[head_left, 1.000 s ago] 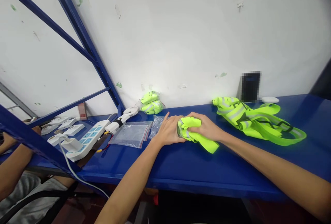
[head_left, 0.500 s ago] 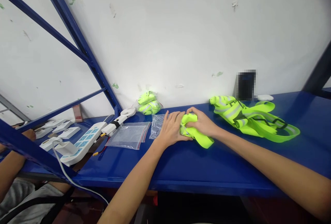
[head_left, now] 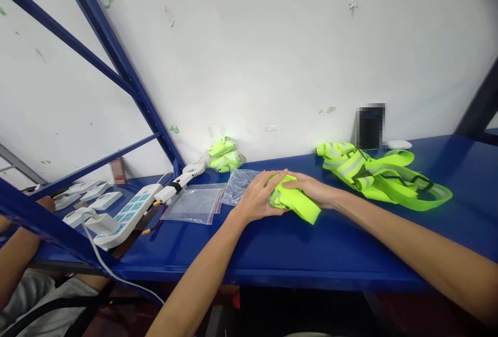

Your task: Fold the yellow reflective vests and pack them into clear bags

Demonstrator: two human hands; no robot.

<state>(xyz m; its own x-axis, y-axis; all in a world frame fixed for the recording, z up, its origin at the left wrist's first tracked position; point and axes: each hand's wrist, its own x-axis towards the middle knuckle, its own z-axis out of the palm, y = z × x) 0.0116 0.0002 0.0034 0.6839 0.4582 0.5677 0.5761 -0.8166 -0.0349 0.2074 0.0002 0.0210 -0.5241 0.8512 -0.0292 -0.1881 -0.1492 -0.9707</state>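
A neon yellow reflective strap [head_left: 301, 205], folded into a bundle with one end sticking out toward me, sits between my hands on the blue table. My left hand [head_left: 257, 194] wraps its left side, thumb under the near edge. From the right, my right hand [head_left: 309, 186] grips the bundle's top and far side; some of its fingertips are hidden. Just left of my left hand lies a clear plastic bag [head_left: 238, 185], with more zip bags [head_left: 194, 205] beside it. To the right, loose reflective straps [head_left: 365, 171] with black buckles lie in a tangled pile.
Bagged yellow straps [head_left: 225, 154] stand against the wall. A white handheld fan [head_left: 192, 170] and a power strip [head_left: 130, 215] lie left, by a blue rack post [head_left: 132, 78]. A dark pixelated object [head_left: 370, 127] leans at the back right. Another person's arm [head_left: 19, 259] shows far left.
My fingers have closed further around the folded strap, with my right hand now lying flatter over its top. The clear bag by my left hand has shifted slightly.
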